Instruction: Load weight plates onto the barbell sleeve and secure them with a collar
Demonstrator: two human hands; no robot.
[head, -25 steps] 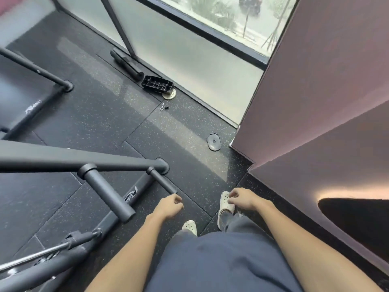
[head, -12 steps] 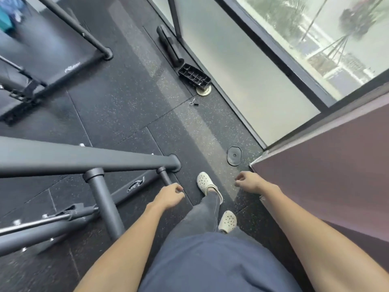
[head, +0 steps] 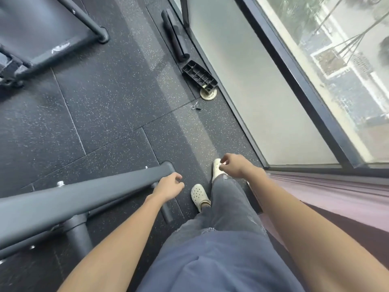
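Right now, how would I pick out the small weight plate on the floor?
Follow the foot of the frosted window to the black ribbed tray. The small weight plate lies flat at its near end, partly under it. It is the only round, brass-coloured thing there; the wire clip beside it is thin and silver.

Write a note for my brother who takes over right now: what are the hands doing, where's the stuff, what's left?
Left hand: loosely curled, holds nothing, by the end of the beam.
Right hand: loosely curled, holds nothing.
Plate: on the floor ahead, partly under a tray. A clip, maybe the collar, lies just nearer.
Done: nothing loaded in view.
Left: fetch the plate, slide it on the sleeve, add the collar.
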